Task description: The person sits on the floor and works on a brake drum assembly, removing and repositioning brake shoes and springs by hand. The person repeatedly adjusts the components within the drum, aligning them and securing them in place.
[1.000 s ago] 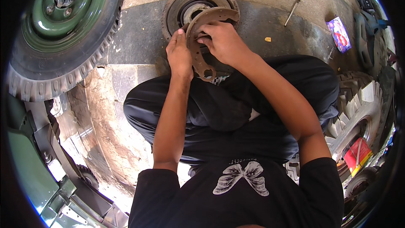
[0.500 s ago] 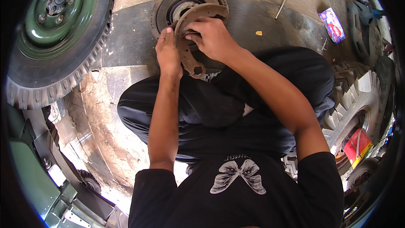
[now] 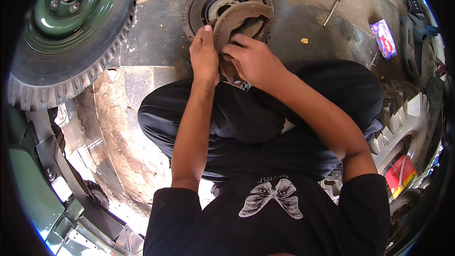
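Note:
A curved, rust-brown brake shoe point(image 3: 241, 15) is held tilted above my crossed legs, its upper end in front of a round brake drum point(image 3: 195, 12) lying on the floor. My left hand point(image 3: 205, 59) grips the shoe by its outer edge, thumb pointing up along it. On the inner side of the curve, my right hand point(image 3: 256, 59) has its fingers bent together against the shoe's web. Whatever those fingertips pinch is hidden behind the hand. The lower end of the shoe is partly covered by my right hand.
A green wheel point(image 3: 71, 19) with a ribbed tyre stands at the left. A bolt-like metal rod point(image 3: 332, 11) and a purple packet point(image 3: 384, 40) lie to the right on the floor. Another tyre point(image 3: 403, 118) and a red-yellow box point(image 3: 400, 173) sit beside my right knee.
The whole view has shifted slightly, so things appear further right. My right hand has moved down along the shoe's inner side, covering more of its lower end. My left hand keeps its hold.

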The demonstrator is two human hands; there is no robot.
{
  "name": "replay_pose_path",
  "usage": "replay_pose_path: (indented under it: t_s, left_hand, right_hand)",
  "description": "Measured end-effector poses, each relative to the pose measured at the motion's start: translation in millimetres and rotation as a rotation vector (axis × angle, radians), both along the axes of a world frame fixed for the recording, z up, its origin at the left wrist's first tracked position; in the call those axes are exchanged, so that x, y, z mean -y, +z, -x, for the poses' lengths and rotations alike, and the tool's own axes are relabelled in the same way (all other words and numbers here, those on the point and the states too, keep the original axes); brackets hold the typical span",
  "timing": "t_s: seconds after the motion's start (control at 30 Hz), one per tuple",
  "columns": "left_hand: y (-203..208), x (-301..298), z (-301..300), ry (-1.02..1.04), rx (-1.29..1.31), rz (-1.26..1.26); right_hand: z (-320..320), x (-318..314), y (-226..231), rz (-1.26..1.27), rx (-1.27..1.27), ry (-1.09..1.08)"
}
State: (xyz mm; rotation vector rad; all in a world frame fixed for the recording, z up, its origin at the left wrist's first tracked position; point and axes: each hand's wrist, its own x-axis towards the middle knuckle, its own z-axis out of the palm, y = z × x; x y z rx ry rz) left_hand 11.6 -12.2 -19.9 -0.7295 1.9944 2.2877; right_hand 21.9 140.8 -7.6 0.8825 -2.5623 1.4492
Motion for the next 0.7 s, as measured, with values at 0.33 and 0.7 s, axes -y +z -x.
replay_pose_path:
  t_s: [0.33,0.7]
  left_hand:
    - [-3.2,2.3,1.2,0.039,-0.017,0.008]
    - [-6.0,-4.7,0.3,0.067,-0.050,-0.163]
  right_hand:
    - [0.9,2.1,-8.6,0.101,0.025,-0.021]
    - [33.7,2.4,-12.9,-0.005,-0.123,-0.014]
